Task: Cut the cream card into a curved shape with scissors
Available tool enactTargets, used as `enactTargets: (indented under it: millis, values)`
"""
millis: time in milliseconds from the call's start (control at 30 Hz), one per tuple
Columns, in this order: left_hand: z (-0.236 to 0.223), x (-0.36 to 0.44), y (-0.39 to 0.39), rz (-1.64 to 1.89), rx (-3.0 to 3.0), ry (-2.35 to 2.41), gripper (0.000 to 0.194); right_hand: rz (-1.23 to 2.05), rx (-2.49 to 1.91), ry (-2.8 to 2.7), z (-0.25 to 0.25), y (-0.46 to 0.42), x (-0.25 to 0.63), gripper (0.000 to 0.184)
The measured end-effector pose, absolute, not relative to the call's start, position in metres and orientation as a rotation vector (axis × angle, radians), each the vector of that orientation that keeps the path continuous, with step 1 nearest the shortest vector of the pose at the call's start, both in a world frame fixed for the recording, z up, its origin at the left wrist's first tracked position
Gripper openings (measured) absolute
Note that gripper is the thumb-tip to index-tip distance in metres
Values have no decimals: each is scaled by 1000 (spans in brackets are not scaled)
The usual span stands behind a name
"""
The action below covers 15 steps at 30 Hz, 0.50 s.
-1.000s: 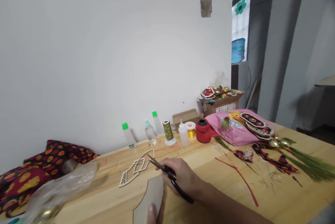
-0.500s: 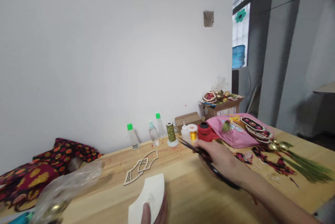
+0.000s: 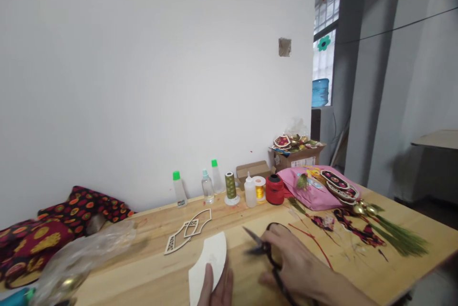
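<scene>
Near the bottom of the head view, my left hand (image 3: 219,287) is closed on a white fan-shaped piece (image 3: 208,263), thumb on its face and fingers behind. To its right, my right hand (image 3: 295,258) grips black-handled scissors (image 3: 256,245). Their blades are parted and point left toward the white piece, apart from it. Two openwork fan-shaped wooden frames (image 3: 182,238) overlap on the table beyond my left hand.
Along the wall stand green-capped bottles (image 3: 179,190), a green thread spool (image 3: 230,187) and a red thread cone (image 3: 275,190). Patterned cloth (image 3: 82,210) and a plastic bag (image 3: 86,253) lie left. A pink pouch (image 3: 311,191), fabric scraps and a green tassel (image 3: 400,237) lie right.
My right hand has drawn nearer and lower with the scissors, whose blades now show parted. The white piece in my left hand has shifted slightly right.
</scene>
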<state>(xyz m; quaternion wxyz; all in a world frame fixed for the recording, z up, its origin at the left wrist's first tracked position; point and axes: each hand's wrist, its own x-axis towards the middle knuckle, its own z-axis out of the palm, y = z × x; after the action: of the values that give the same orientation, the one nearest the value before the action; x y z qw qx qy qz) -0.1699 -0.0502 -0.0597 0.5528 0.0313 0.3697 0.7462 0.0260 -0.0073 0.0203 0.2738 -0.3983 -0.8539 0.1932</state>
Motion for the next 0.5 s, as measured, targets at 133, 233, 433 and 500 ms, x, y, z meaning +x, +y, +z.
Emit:
enactTargets:
  millis: [133, 233, 433, 500]
  values:
    - [-61, -166, -52, 1852, 103, 843, 43, 459, -1031, -2304, 5, -3, -12, 24]
    - [-58, -161, -54, 1910, 60, 828, 46, 408, -1038, -2272, -6, 1, -23, 24]
    - [-38, -154, -59, 1813, -20, 836, 49, 438, -1103, -2235, -17, -2, -29, 23]
    - [-32, -154, -60, 1762, -34, 855, 46, 443, -1118, -2233, -18, -3, -30, 22]
